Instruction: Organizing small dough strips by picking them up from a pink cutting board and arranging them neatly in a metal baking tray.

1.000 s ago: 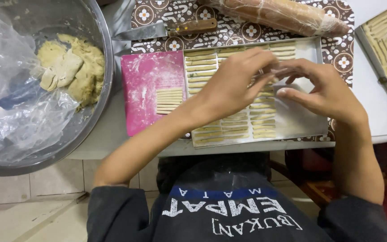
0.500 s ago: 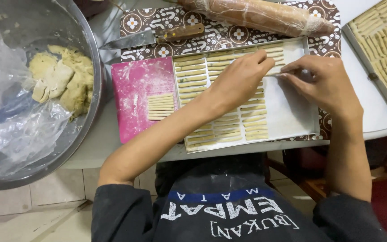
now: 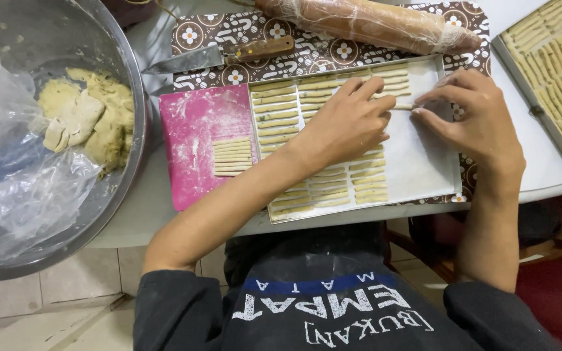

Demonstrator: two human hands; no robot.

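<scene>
Head view: left hand lies palm-down over the middle rows of the baking tray, fingers bent, tips pinching one end of a thin dough stick. Right hand meets it from the right, thumb and forefinger closed narrow on the other end of the same stick. The stick sits level, just over the tray's upper right part, in line with the row already laid there.

Tray is filled in columns of pale dough sticks, the right portion bare. Left of it and touching: a pink cutting board, floured, with a small stack of cut sticks. Knife (wooden handle) and wrapped rolling pin lie on the patterned mat behind the tray. Big steel bowl far left holds a dough lump and clear plastic sheet. Second tray of sticks at the counter's right edge.
</scene>
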